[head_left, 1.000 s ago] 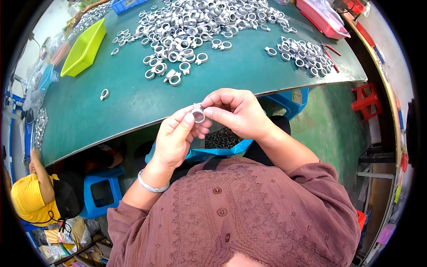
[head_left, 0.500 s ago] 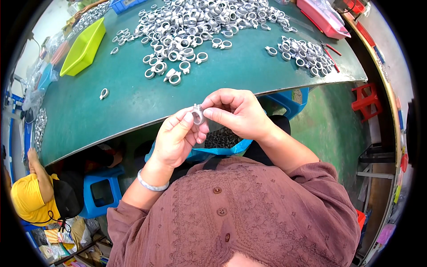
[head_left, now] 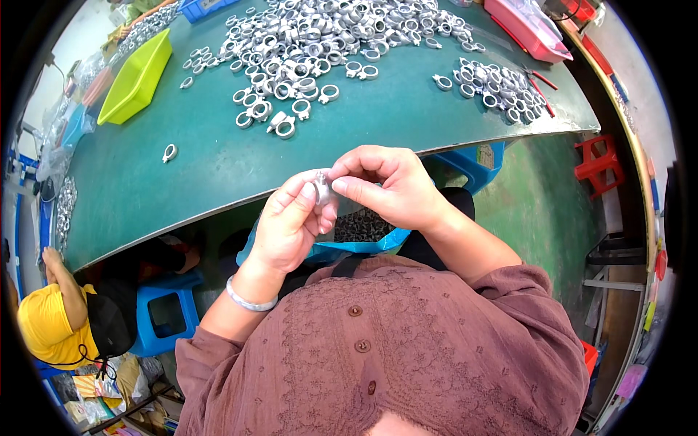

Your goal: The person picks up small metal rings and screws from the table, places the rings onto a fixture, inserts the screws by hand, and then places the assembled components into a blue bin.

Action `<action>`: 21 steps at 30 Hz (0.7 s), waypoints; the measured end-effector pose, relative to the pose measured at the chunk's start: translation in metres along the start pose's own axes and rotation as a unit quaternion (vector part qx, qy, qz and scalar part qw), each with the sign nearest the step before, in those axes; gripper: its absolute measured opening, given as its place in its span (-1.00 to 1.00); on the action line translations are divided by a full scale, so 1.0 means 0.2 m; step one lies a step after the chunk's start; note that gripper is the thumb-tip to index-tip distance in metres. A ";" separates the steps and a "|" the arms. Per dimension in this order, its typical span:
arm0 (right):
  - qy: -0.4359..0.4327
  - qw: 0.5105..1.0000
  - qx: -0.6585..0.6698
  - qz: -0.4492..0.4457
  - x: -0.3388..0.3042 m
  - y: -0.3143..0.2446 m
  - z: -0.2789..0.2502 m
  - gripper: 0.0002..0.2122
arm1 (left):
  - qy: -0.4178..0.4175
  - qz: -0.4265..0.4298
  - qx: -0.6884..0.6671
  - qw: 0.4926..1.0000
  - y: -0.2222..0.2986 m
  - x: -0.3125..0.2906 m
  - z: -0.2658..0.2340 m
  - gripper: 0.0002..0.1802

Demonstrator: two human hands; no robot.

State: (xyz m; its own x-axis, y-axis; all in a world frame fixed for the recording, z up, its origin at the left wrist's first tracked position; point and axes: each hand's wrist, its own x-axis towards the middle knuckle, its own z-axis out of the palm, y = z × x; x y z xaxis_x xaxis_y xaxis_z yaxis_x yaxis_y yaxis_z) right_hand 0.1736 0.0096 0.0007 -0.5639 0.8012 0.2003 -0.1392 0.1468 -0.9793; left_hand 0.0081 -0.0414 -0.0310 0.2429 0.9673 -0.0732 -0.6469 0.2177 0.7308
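Just past the table's near edge, my left hand (head_left: 285,221) pinches a small silver-grey metal ring clamp (head_left: 322,190) between thumb and fingers. My right hand (head_left: 392,187) is closed too, its thumb and forefinger tips pressed to the lug side of the same clamp. Whether a smaller part sits between those fingertips cannot be made out. Below both hands, on my lap, lies an open blue bag (head_left: 396,238) holding many small dark metal parts (head_left: 362,225). A large heap of similar ring clamps (head_left: 313,51) covers the far middle of the green table (head_left: 218,174).
A smaller pile of clamps (head_left: 498,91) lies at the right, beside red-handled pliers (head_left: 542,94). One lone clamp (head_left: 170,152) rests on the left. A lime-green tray (head_left: 137,76) and a pink bin (head_left: 527,29) flank the heap. A person in yellow (head_left: 54,320) sits at left near a blue stool (head_left: 167,312).
The ring clamp has turned between my fingers, so its opening no longer faces up as plainly. Both hands stay in nearly the same place.
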 end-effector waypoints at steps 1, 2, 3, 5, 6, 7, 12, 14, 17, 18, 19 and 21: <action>0.001 1.000 -0.003 0.003 0.00 -0.01 0.00 -0.91 | -0.003 0.026 0.046 0.999 0.00 0.00 0.00 -0.72; 0.003 1.000 -0.007 0.005 0.00 -0.01 0.00 -0.91 | -0.005 0.051 0.093 0.994 0.00 0.00 -0.01 -0.71; 0.003 1.000 -0.007 0.005 0.00 -0.01 0.00 -0.91 | -0.005 0.051 0.093 0.994 0.00 0.00 -0.01 -0.71; 0.005 1.000 -0.026 -0.012 0.00 0.01 -0.01 -0.92 | 0.017 0.091 0.172 0.981 0.00 0.00 -0.01 -0.72; 0.005 1.000 -0.026 -0.012 0.00 0.01 -0.01 -0.92 | 0.017 0.091 0.172 0.981 0.00 -0.01 -0.01 -0.72; 0.005 0.999 -0.045 -0.028 0.00 0.01 -0.01 -0.93 | 0.026 0.108 0.206 0.972 0.00 -0.01 0.00 -0.72; -0.005 0.993 -0.098 -0.069 0.01 -0.02 -0.02 -0.95 | 0.042 0.135 0.306 0.941 0.02 -0.02 0.03 -0.74; -0.017 0.986 -0.143 -0.079 0.01 -0.02 -0.04 -0.95 | 0.043 0.146 0.365 0.918 0.03 -0.02 0.04 -0.74; -0.026 0.986 -0.149 -0.077 0.01 -0.02 -0.04 -0.97 | 0.041 0.154 0.390 0.907 0.03 -0.03 0.05 -0.75; -0.025 0.986 -0.148 -0.077 0.01 -0.03 -0.05 -0.97 | 0.041 0.153 0.390 0.907 0.03 -0.04 0.05 -0.75; -0.034 0.982 -0.168 -0.076 0.01 -0.03 -0.06 -0.97 | 0.032 0.142 0.391 0.909 0.04 -0.04 0.04 -0.75; -0.042 0.979 -0.188 -0.074 0.01 -0.04 -0.06 -0.97 | 0.023 0.129 0.393 0.910 0.04 -0.04 0.05 -0.74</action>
State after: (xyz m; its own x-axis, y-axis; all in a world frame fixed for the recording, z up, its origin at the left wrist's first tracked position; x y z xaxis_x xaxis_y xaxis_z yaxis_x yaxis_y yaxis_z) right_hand 0.1843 0.0167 0.0084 -0.6277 0.7067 0.3266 0.0758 0.4730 -0.8778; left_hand 0.0073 -0.0493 -0.0180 0.1140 0.9813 0.1550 0.0421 -0.1606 0.9861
